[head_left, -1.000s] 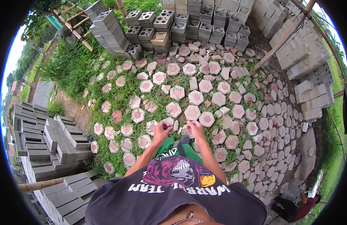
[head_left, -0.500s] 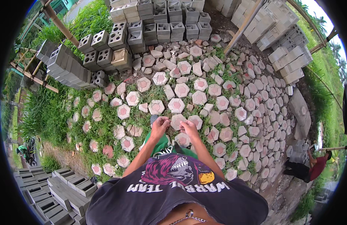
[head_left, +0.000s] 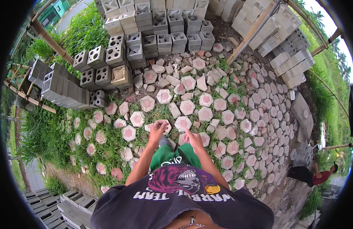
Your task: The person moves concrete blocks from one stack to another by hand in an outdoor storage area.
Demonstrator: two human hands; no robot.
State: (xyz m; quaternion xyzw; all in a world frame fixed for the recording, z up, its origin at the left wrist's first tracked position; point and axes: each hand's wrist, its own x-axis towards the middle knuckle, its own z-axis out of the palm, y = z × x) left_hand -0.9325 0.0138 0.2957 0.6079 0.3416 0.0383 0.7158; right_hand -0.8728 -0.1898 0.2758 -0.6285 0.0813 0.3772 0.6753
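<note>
In front of my body, above the ground, my left hand (head_left: 159,128) is raised with its fingers curled in; I see nothing in it. To its right my right hand (head_left: 193,139) is loosely closed, thumb side up, also with nothing visible in it. The two hands are apart. Beneath and beyond them lie hexagonal paving stones (head_left: 183,123) with reddish centres, set among grass. Neither hand touches a stone. Below my hands show my green shorts (head_left: 172,154) and part of a grey shoe (head_left: 165,141).
Grey hollow concrete blocks (head_left: 150,45) stand stacked at the far side, with more blocks (head_left: 65,91) at left and pale block stacks (head_left: 256,28) at far right. A slanted pole (head_left: 252,32) rises there. A person (head_left: 322,176) bends beside blocks (head_left: 301,154) at right.
My view has shifted forward and slightly turned, so the stacks look nearer. My hands have moved a little farther apart, the right one lower in view. The person at right still bends by the blocks.
</note>
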